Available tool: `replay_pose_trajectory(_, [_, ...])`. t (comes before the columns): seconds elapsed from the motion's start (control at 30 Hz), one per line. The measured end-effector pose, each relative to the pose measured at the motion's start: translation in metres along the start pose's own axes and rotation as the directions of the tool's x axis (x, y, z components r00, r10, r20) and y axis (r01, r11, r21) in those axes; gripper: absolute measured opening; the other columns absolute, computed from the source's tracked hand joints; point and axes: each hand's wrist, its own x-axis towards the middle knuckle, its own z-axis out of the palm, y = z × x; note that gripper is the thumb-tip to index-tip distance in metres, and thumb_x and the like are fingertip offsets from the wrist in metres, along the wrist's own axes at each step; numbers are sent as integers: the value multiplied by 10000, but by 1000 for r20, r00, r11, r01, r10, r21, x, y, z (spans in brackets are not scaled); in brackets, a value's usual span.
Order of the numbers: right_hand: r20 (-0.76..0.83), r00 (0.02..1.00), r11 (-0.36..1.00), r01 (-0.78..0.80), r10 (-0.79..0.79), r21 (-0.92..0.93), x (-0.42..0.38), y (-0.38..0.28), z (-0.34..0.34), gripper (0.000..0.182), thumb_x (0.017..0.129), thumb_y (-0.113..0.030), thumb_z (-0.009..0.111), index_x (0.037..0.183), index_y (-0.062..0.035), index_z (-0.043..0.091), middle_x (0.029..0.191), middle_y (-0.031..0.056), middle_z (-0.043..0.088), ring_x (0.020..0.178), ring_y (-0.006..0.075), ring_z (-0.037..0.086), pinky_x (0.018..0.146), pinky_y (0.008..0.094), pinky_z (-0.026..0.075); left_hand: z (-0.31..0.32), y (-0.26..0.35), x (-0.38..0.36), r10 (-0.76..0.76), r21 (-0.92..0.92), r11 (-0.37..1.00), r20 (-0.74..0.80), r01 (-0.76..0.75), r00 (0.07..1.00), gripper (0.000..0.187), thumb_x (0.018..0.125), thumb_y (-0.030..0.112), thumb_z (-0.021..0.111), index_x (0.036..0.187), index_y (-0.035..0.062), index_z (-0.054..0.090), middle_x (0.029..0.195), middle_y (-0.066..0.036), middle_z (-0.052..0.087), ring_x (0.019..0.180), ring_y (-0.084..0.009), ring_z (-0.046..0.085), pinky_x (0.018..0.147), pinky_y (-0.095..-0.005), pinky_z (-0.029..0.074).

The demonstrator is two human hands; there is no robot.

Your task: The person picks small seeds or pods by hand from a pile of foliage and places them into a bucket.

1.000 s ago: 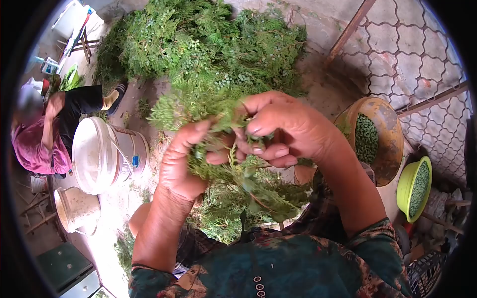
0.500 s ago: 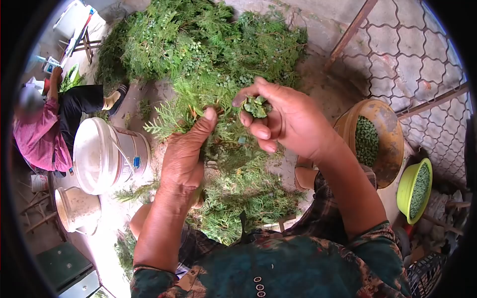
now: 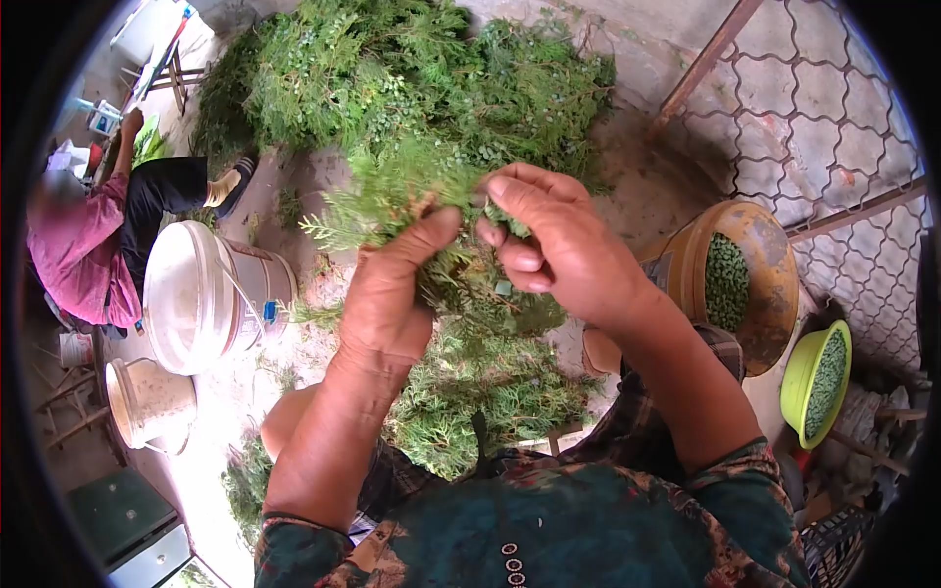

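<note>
My left hand (image 3: pixel 387 294) is closed round a leafy conifer branch (image 3: pixel 358 216), its thumb pressed over the stems. Flat green sprays stick out to the left of the fist and blur above it. Close on the right, my right hand (image 3: pixel 573 250) is curled with thumb and forefinger at the edge of the foliage. A small cluster of green cones (image 3: pixel 508 220) shows in its fingers, partly covered by them. Below both hands, on the ground between my knees, lies a heap of cut branches (image 3: pixel 490 392).
A large pile of conifer branches (image 3: pixel 333 78) lies ahead. At right stand a tan bucket (image 3: pixel 772 318) and a lime-green basin (image 3: pixel 797 387), both holding green cones, near wire mesh (image 3: pixel 794 108). White buckets (image 3: pixel 181 304) stand at left, beside a seated person (image 3: pixel 83 245).
My left hand has moved right and slightly up with the branch, closing the gap to my right hand. My right fingers have drawn in, covering more of the cones.
</note>
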Motion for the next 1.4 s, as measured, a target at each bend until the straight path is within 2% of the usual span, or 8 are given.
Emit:
replay_pose_trajectory(0.2, [-61, 998, 982, 0, 12, 187, -1, 2, -2, 232, 928, -223, 431, 999, -14, 503, 795, 58, 472, 552, 83, 370, 448, 213, 311, 2, -2, 1, -52, -99, 994, 19, 54, 998, 206, 844, 182, 621, 998, 51, 586, 936, -68, 625, 900, -183, 594, 830, -342, 483])
replay_pose_trajectory(0.3, [-163, 987, 984, 35, -6, 175, -1, 6, 1, 262, 934, -239, 417, 1026, -9, 502, 812, 57, 473, 583, 105, 394, 479, 241, 335, 5, -10, 0, 219, 251, 941, 60, -227, 974, 292, 809, 166, 670, 1035, 9, 572, 848, -82, 629, 786, -171, 617, 702, -335, 534])
replay_pose_trajectory(0.43, [-145, 987, 998, 64, -66, -13, 0, 20, 0, 268, 918, -280, 428, 960, -19, 471, 709, 24, 420, 575, 84, 412, 479, 235, 354, 14, -17, -2, 204, 303, 918, 198, -258, 959, 145, 826, 26, 614, 935, -53, 563, 691, -99, 608, 558, -173, 600, 489, -286, 525])
replay_pose_trajectory(0.67, [-55, 998, 982, 22, -11, 187, 2, 16, 6, 235, 929, -268, 414, 836, -54, 439, 729, 10, 397, 563, 80, 396, 458, 232, 347, 5, -16, 9, 339, 467, 811, 116, -353, 934, 118, 837, 45, 587, 943, -7, 591, 768, -85, 620, 595, -155, 607, 509, -293, 540])
replay_pose_trajectory(0.7, [-55, 998, 982, 21, -11, 188, 2, 17, 5, 235, 929, -268, 414, 836, -54, 439, 729, 10, 397, 563, 80, 396, 458, 232, 347, 5, -12, 7, 242, 495, 836, 51, -235, 969, 143, 844, 80, 580, 963, 3, 598, 816, -92, 626, 602, -164, 613, 519, -291, 544])
replay_pose_trajectory(0.8, [-52, 998, 971, -4, 17, 238, 3, 19, 2, 244, 941, -283, 421, 925, -46, 480, 827, 16, 424, 599, 99, 386, 485, 237, 327, 4, -9, 8, 67, 196, 977, 84, -82, 994, 147, 849, 83, 567, 958, -12, 595, 824, -107, 634, 593, -179, 615, 519, -285, 539])
replay_pose_trajectory(1.1, [-50, 998, 985, -32, 40, 167, 6, 20, 7, 236, 913, -252, 514, 855, -28, 466, 730, 7, 425, 531, 71, 403, 431, 226, 354, -2, -10, 11, 47, 123, 991, 9, -48, 999, 129, 855, 68, 548, 940, -16, 598, 825, -100, 641, 686, -170, 621, 606, -287, 528])
replay_pose_trajectory(1.4, [-15, 995, 911, -86, 100, 404, 4, 21, 4, 148, 875, -251, 546, 901, -114, 496, 749, -19, 432, 544, 94, 410, 443, 232, 309, -5, -5, 10, -35, 7, 999, 16, 34, 999, 134, 858, 97, 564, 959, 15, 594, 849, -75, 628, 709, -174, 605, 659, -309, 515])
